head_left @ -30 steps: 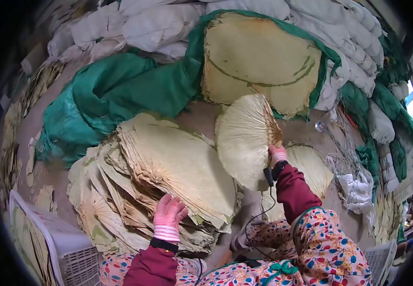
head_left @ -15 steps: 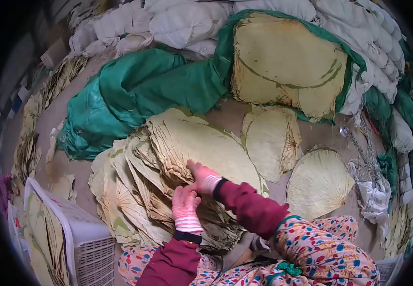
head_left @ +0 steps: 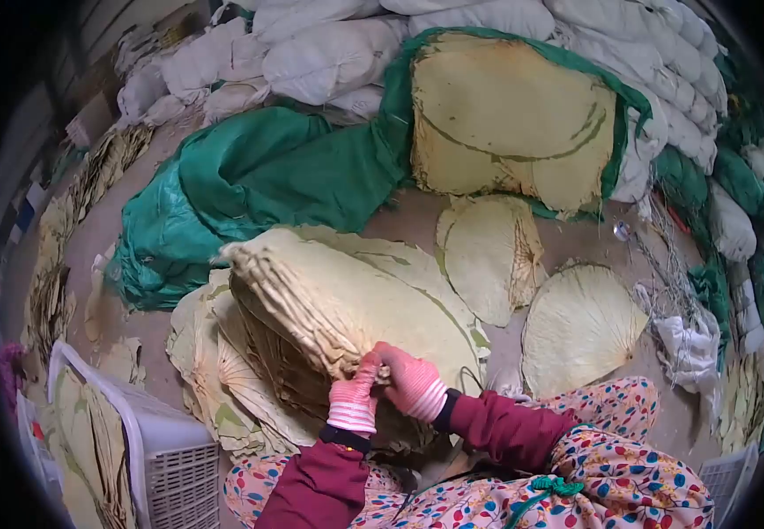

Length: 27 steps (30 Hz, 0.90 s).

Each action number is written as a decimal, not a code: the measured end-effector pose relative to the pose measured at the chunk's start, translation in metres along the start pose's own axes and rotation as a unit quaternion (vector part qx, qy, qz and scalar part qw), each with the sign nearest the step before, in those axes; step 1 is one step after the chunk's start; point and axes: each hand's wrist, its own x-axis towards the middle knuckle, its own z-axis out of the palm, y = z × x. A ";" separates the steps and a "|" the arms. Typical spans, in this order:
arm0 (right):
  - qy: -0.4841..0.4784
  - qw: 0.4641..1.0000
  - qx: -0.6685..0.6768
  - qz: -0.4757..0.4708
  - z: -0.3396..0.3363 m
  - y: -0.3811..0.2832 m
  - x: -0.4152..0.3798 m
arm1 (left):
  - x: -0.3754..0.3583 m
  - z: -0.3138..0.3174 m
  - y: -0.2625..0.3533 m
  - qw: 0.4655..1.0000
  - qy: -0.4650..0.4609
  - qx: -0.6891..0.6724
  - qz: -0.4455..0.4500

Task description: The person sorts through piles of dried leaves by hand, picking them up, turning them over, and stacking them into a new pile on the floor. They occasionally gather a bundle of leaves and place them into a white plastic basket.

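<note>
Both my hands wear pink gloves with white striped cuffs and meet at the near edge of a large dried lotus leaf (head_left: 373,300). My left hand (head_left: 354,395) is closed on its gathered, wrinkled edge. Right beside it, my right hand (head_left: 410,381) is also closed on that edge, its fingertips partly hidden. The leaf is pale green-beige, folded, with its pleated side raised toward the left. Under it lies a pile of dried leaves (head_left: 197,348), browner and crumpled in the middle.
Flat leaves (head_left: 488,260) and a rounder leaf (head_left: 578,328) lie to the right. Behind, a green sack (head_left: 267,172) surrounds a thick leaf stack (head_left: 514,110). White sacks (head_left: 338,57) line the back. A white crate (head_left: 175,472) holding leaves stands at left.
The leaf's pleated edge has been lifted and swung left and nearer. My right hand has moved down and right to the leaf's near edge, beside my left hand. The view has shifted slightly.
</note>
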 end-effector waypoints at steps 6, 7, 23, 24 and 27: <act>-0.133 0.966 0.196 0.101 -0.009 0.004 0.001 | -0.021 -0.014 -0.007 0.989 -0.040 -0.135 0.045; -0.120 0.970 0.192 0.088 -0.008 0.005 0.000 | -0.019 -0.015 -0.014 0.984 -0.052 -0.149 0.089; 0.159 0.984 0.014 0.076 -0.018 0.060 0.012 | 0.007 -0.053 0.019 0.857 0.286 0.275 0.329; 0.160 0.982 0.017 0.093 -0.038 0.049 0.004 | 0.004 -0.060 0.021 0.850 0.196 0.226 0.434; 0.129 0.991 -0.029 0.000 -0.060 0.007 -0.022 | -0.019 -0.047 0.015 0.942 -0.204 -0.174 0.204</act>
